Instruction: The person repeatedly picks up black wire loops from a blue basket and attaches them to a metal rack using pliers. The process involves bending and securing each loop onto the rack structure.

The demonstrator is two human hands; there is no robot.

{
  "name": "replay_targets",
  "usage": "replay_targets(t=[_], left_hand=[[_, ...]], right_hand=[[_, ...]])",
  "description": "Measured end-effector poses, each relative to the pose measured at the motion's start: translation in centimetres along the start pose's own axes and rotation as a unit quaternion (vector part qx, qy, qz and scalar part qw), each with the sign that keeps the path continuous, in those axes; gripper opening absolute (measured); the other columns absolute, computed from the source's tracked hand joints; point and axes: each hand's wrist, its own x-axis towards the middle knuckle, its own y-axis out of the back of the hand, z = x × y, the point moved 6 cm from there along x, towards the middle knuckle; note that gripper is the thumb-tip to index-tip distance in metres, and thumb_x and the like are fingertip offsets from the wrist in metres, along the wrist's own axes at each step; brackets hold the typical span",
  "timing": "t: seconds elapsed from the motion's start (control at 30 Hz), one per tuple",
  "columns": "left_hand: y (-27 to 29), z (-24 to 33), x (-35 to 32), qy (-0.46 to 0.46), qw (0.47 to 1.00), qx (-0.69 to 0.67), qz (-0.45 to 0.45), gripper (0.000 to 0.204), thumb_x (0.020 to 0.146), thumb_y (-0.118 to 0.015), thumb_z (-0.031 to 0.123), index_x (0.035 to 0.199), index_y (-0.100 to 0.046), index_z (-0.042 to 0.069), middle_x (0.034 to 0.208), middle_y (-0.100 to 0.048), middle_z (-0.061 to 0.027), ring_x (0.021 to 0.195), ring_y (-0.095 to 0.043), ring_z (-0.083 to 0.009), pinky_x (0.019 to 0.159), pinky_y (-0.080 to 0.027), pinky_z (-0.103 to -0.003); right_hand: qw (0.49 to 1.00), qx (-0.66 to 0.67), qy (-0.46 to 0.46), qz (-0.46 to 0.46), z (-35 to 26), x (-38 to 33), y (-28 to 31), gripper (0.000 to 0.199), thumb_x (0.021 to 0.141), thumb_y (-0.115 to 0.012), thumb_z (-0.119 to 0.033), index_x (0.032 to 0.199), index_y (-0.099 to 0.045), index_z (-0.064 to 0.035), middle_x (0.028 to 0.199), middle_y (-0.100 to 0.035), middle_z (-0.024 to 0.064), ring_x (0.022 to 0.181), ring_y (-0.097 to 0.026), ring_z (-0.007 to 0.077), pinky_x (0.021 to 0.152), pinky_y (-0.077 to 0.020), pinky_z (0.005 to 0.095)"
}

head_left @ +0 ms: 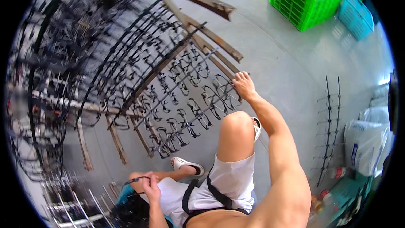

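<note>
My left hand (152, 188) is closed around a thin black part (136, 180) over my left thigh. The part looks wiry, and its full shape is too small to make out. My right arm is stretched forward, with my right hand (244, 85) at the near right end of a hanging rack (187, 74). Its fingers are curled together, and whatever they grip is hidden. Rows of black looped parts (198, 112) hang from the rack's thin rods beside this hand. A dark heap of similar-looking parts (130, 213) lies by my left hip in a blue container.
More black racks (101, 71) crowd the left side, some blurred. Brown metal bars (198, 0) jut out at the top. A green crate (301, 6) and a blue basket (356, 14) stand far right. A bare rack (330, 126) lies on the floor near a white sack (366, 145).
</note>
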Motion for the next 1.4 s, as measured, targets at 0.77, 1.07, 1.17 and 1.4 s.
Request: replay_targets(t=[0.77,1.07,1.17,1.4], left_hand=[[-12.9,6.8,0.5,-0.055,0.952,0.057,-0.295,0.015,0.091,-0.057,0.015,0.096,-0.057,0.002,0.075,-0.054,-0.0014,0.065,-0.047,-0.0099,0.059,-0.039,-0.024],[-17.5,10.6,3.7,0.022,0.946,0.223,-0.234,0.039,0.091,-0.057,0.033,0.108,-0.061,-0.001,0.091,-0.064,-0.0149,0.077,-0.056,-0.0231,0.069,-0.046,-0.034],[-18.1,7.3,4.9,0.027,0.954,0.192,-0.228,0.020,0.096,-0.047,0.022,0.091,-0.055,0.005,0.070,-0.049,0.0019,0.059,-0.041,-0.0062,0.055,-0.034,-0.020],[-15.0,3.7,4.8,0.029,0.962,0.155,-0.222,0.015,0.094,-0.049,0.016,0.095,-0.058,0.004,0.073,-0.053,0.0016,0.061,-0.045,-0.0051,0.053,-0.035,-0.019]], right_hand=[[0.546,0.088,-0.833,0.033,6.5,-62.5,5.2,0.038,0.079,-0.053,-0.014,0.113,-0.050,0.0005,0.115,-0.052,0.0227,0.109,-0.050,0.0380,0.094,-0.0405,0.0443],[0.574,-0.008,-0.810,-0.116,10.9,-78.5,6.5,0.057,0.082,-0.059,-0.017,0.132,-0.038,-0.0007,0.131,-0.044,0.0229,0.120,-0.043,0.0388,0.100,-0.0365,0.0427],[0.577,0.014,-0.796,-0.184,14.3,-78.8,5.7,0.056,0.081,-0.062,-0.021,0.129,-0.042,-0.0008,0.127,-0.048,0.0228,0.116,-0.046,0.0386,0.097,-0.0391,0.0433],[0.545,0.167,-0.822,0.007,5.4,-69.9,0.1,0.035,0.085,-0.058,-0.036,0.088,-0.059,-0.0014,0.084,-0.063,0.0232,0.080,-0.060,0.0403,0.068,-0.0454,0.0459]])
